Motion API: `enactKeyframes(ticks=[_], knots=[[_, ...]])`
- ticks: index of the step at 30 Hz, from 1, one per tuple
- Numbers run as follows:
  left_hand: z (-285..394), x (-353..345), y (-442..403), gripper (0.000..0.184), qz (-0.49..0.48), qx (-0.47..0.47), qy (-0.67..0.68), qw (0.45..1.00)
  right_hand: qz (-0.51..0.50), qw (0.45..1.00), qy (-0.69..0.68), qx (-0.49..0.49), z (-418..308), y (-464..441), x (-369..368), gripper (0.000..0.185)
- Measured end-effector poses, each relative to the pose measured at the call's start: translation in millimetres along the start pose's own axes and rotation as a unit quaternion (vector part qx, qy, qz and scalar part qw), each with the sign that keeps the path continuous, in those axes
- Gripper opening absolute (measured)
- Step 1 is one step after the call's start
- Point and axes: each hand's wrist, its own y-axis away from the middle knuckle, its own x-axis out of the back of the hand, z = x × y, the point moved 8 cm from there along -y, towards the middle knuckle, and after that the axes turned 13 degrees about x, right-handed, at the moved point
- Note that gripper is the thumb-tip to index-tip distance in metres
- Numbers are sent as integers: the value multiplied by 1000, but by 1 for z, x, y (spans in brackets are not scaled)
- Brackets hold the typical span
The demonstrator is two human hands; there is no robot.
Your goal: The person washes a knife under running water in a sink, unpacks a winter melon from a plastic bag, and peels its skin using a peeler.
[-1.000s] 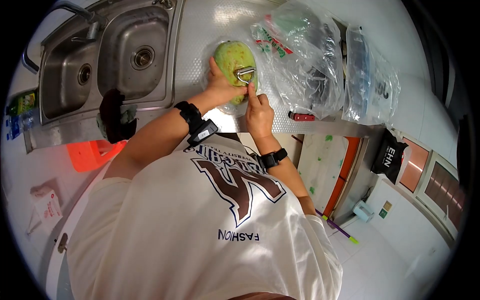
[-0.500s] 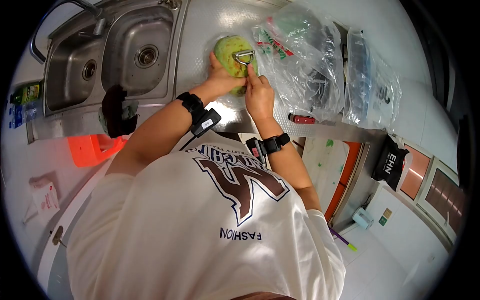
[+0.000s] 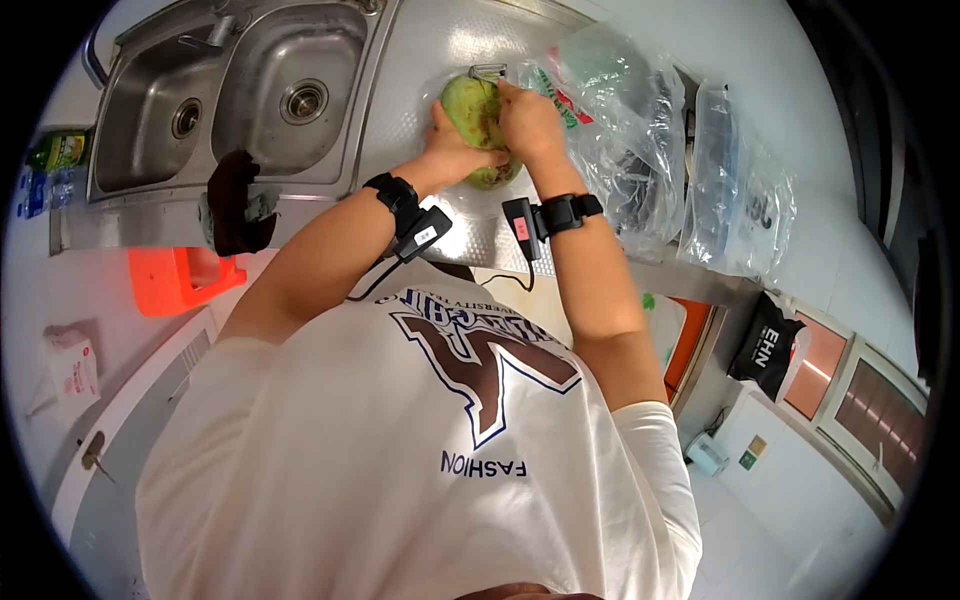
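Note:
A green, brown-spotted fruit [image 3: 471, 108] lies on clear plastic on the metal counter. My left hand [image 3: 452, 150] is wrapped round its left and lower side, thumb across the near part. My right hand [image 3: 530, 122] is closed on the handle of a metal peeler [image 3: 488, 72], whose head is at the fruit's far end. Most of the handle is hidden by my right fingers.
To the left is a double steel sink [image 3: 290, 95], with a dark cloth [image 3: 238, 205] at its front edge. Crumpled plastic bags [image 3: 625, 130] lie right of the fruit, and another clear bag [image 3: 735, 190] lies further right. Bottles [image 3: 55, 165] stand at far left.
My right hand and the peeler have moved away from my body, from the fruit's middle to its far end. My left hand still holds the fruit. The red-handled knife is now out of sight.

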Motion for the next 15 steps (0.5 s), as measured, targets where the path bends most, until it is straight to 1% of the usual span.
enactKeyframes(ticks=[3, 4, 5, 6, 7, 8, 9, 10, 11, 12, 13, 14, 15], knots=[[-7, -8, -8, 146, -3, 1, 11, 1000, -18, 1000, 8, 11, 4, -15, -6, 30], [-10, -13, -9, 146, -3, 0, 13, 1000, -29, 999, 42, -9, 12, -26, -22, 29], [-13, -23, -9, 147, -13, -14, -5, 1000, -38, 996, 74, -29, 20, -34, -31, 27], [-8, -21, 5, 148, 5, -30, -75, 997, -29, 996, 76, -22, 21, -47, -28, 27], [-3, -19, 18, 148, 26, -46, -144, 988, -46, 996, 72, -12, 21, -58, -28, 26], [-2, -14, 28, 148, 27, -46, -143, 988, -71, 995, 70, -5, 25, -59, -30, 25], [-2, -12, 33, 148, 5, -45, -114, 992, -27, 999, 22, 0, 35, -61, -19, 32], [-4, -11, 33, 148, -19, -45, -86, 995, 30, 999, -29, -12, 47, -55, -2, 33], [-10, -13, 16, 147, -26, -98, -51, 994, 84, 993, -81, -29, 59, -39, 12, 34], [-13, -12, 15, 147, -30, -94, -48, 994, 93, 985, -138, -47, 66, -21, 23, 35], [-14, -9, 13, 134, -46, -77, 0, 996, 106, 973, -195, -62, 70, -6, 34, 36], [-15, -6, 11, 122, -61, -60, 46, 995, 108, 953, -269, -91, 80, 10, 30, 37], [-19, -6, 8, 126, -67, -53, 43, 995, 101, 939, -310, -109, 87, 27, 24, 36]])
